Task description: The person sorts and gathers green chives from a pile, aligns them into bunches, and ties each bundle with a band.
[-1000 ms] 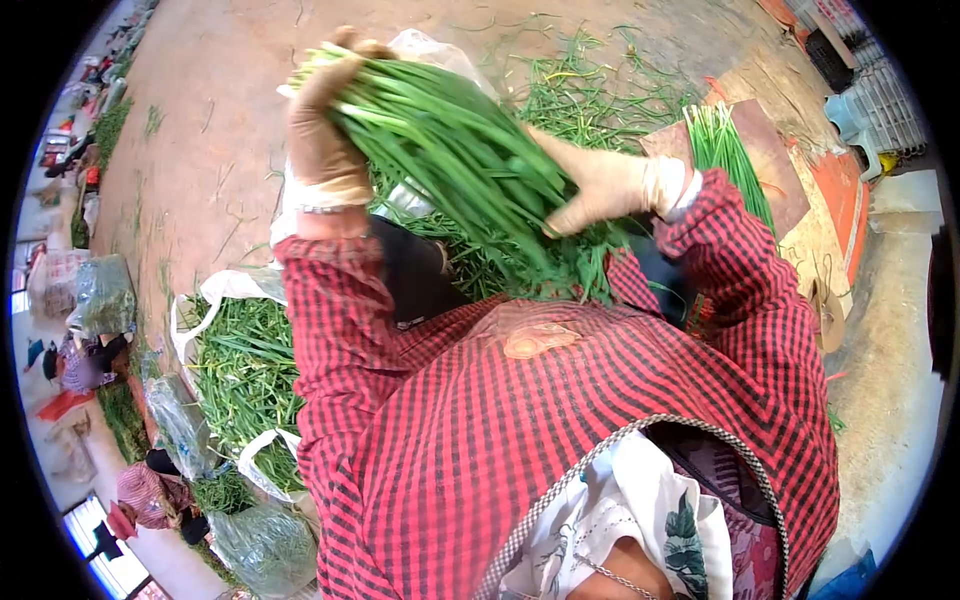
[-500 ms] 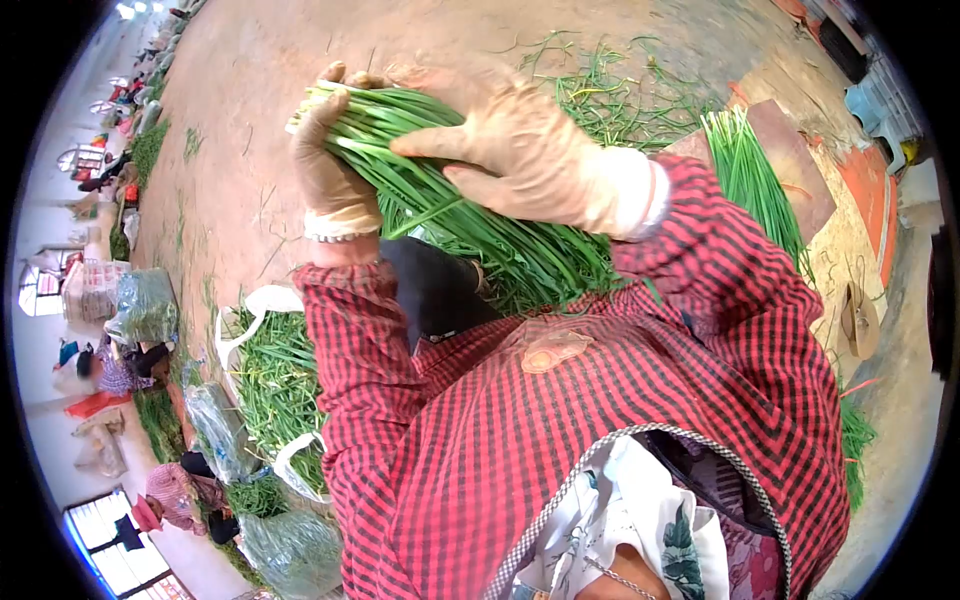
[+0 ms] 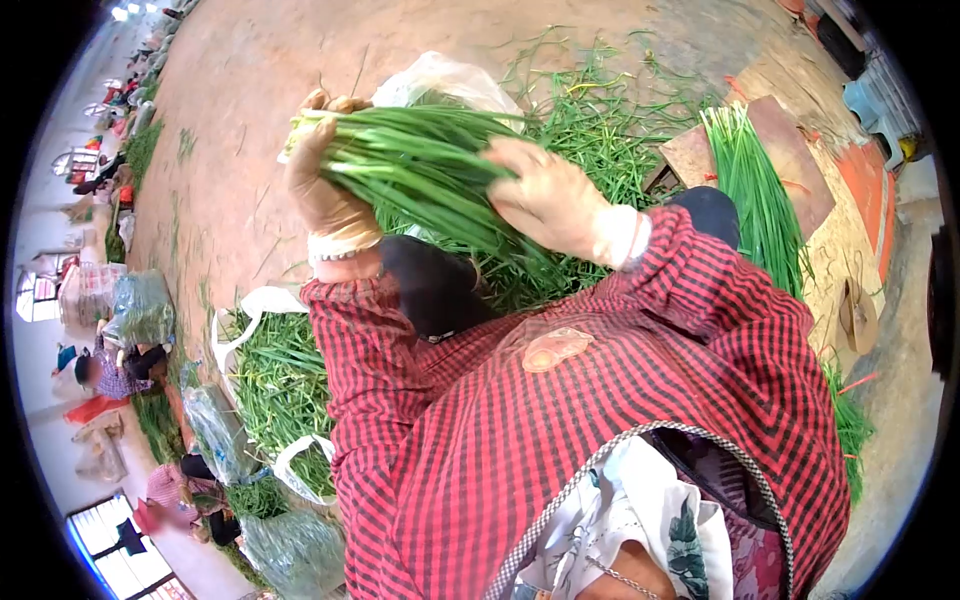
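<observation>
A thick bunch of long green stalks (image 3: 420,155) lies across in front of me, its pale ends to the left. My left hand (image 3: 330,185), gloved, is wrapped round the pale end. My right hand (image 3: 555,195), also gloved and slightly blurred, rests on the leafy part with its fingers bent against the stalks; its fingertips are partly lost among the leaves. Beneath and behind the bunch, loose green stalks (image 3: 610,135) are spread on the ground. A white plastic bag (image 3: 440,75) shows just beyond the bunch.
Another bunch (image 3: 745,190) lies on a brown board (image 3: 795,165) at the right. A white-handled bag of stalks (image 3: 285,375) stands at left. Two people (image 3: 115,370) (image 3: 175,495) sit farther left near plastic-wrapped bundles (image 3: 290,550). A blue-grey stool (image 3: 875,115) is at upper right.
My right hand has moved from over the middle of the bunch towards its leafy end. My left hand keeps its hold, slightly lower. The white bag behind has come into view.
</observation>
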The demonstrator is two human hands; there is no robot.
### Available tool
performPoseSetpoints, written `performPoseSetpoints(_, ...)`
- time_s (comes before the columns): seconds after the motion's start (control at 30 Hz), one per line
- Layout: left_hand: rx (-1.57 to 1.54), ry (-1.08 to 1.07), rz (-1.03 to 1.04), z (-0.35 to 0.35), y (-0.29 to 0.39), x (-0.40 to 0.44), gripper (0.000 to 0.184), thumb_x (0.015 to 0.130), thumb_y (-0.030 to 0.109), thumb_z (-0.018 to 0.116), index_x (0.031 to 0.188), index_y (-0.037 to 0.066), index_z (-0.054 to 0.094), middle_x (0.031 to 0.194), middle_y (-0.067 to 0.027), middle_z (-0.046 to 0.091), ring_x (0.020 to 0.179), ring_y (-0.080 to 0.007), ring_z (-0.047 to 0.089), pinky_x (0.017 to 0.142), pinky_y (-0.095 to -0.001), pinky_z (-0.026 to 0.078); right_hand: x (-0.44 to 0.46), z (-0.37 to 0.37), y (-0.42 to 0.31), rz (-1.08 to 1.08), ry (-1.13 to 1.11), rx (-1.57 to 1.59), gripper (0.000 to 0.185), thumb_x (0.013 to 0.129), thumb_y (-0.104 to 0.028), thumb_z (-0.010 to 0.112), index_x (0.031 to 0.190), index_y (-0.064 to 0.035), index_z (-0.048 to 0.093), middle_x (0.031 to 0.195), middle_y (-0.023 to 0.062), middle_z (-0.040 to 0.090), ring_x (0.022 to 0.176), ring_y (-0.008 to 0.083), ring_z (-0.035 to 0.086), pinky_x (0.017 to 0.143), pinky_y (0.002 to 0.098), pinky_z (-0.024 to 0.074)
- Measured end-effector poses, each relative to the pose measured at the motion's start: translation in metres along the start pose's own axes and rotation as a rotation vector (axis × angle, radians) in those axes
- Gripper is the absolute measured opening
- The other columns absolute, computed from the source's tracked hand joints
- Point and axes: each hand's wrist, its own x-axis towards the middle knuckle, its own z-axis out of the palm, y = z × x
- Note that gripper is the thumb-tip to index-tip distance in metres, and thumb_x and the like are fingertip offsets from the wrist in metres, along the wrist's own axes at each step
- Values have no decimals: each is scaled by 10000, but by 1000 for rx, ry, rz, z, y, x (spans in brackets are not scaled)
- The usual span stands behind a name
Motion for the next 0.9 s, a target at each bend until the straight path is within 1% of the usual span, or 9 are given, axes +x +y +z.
performPoseSetpoints(0.07,39,-32,53,-13,11,-4,426,766,117,613,1163,20,492,947,-131,597,985,-320,555,955,-491,431,-49,7,18,-26,-325,-236,233,794,-194,567,966,-73,669,1126,127,592,1112,296,544,912,450,451)
performPoseSetpoints(0.13,43,-7,126,-25,22,-6,419,765,118,614,1159,22,505,946,-125,605,1005,-322,554,985,-495,408,-73,-11,38,352,-1227,-298,289,787,-281,583,984,-104,700,1073,104,647,1095,272,577,914,470,445)
performPoseSetpoints(0.2,81,-6,162,-37,33,-8,404,769,118,622,1147,23,514,953,-120,612,1008,-316,556,1019,-497,379,-89,-30,71,701,-1438,-393,292,779,-329,598,980,-151,713,1001,91,682,1001,265,627,873,431,467)
performPoseSetpoints(0.27,70,16,168,-39,37,-11,405,769,117,623,1147,26,512,952,-117,612,1005,-311,557,1030,-499,367,-90,-52,96,706,-1151,-382,270,814,-311,575,980,-144,707,949,91,687,900,275,657,813,398,490)
performPoseSetpoints(0.33,69,-3,154,-36,34,-13,404,769,117,622,1147,28,510,953,-115,613,1007,-309,556,1034,-500,362,-66,-61,96,674,-574,-271,311,837,-343,585,1016,-110,686,907,113,681,859,271,657,752,367,501)
performPoseSetpoints(0.4,64,-30,136,-27,26,-15,403,769,117,621,1146,31,509,954,-113,613,1009,-307,555,1038,-501,357,-20,-68,59,575,-162,107,344,859,-387,591,1003,-87,676,886,110,679,815,265,654,733,361,502)
performPoseSetpoints(0.53,44,-104,44,-9,4,-20,391,772,126,620,1138,42,509,952,-97,600,1006,-284,545,1034,-488,361,35,-45,-6,499,-123,350,274,876,-323,594,1010,-92,659,862,120,670,799,256,652,716,335,502)
performPoseSetpoints(0.73,-28,-140,-70,-3,-3,-27,357,778,125,615,1113,44,520,915,-87,594,986,-271,550,1007,-464,385,28,-27,4,340,23,292,211,872,-261,576,1011,-116,640,849,119,666,785,308,644,725,364,508)
performPoseSetpoints(0.9,110,-165,-179,-2,-9,-29,315,746,66,623,1049,23,547,885,-107,626,987,-295,588,982,-447,422,30,-51,31,34,-21,-286,252,822,-143,655,1071,-106,644,900,79,672,760,264,656,633,322,537)
